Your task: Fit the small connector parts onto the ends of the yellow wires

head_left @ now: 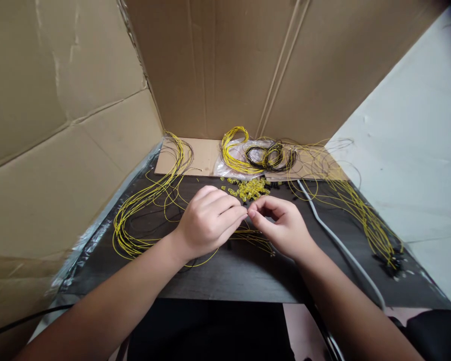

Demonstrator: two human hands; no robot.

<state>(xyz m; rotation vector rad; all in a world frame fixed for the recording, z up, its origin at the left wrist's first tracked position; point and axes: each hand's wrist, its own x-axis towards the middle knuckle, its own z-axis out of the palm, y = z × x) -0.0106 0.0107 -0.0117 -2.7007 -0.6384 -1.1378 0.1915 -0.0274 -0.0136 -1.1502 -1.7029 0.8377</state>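
My left hand [212, 218] and my right hand [280, 223] meet fingertip to fingertip above the dark table. Both are closed in a pinch; whatever they hold is too small or hidden to make out. Just beyond the fingers lies a pile of small translucent yellow pieces [252, 188], with small black pieces [275, 185] at its right. A loose bundle of thin yellow and black wires [130, 225] curves from the left and passes beneath my hands. Its wire ends [265, 243] show below my right hand.
Coiled yellow wires [231, 155] and a black wire coil [274, 156] rest on clear plastic at the back. Another yellow wire bundle [368, 225] runs down the right side, ending in black pieces [393, 263]. A grey cable [338, 240] crosses the table. Cardboard walls [233, 65] stand behind and left.
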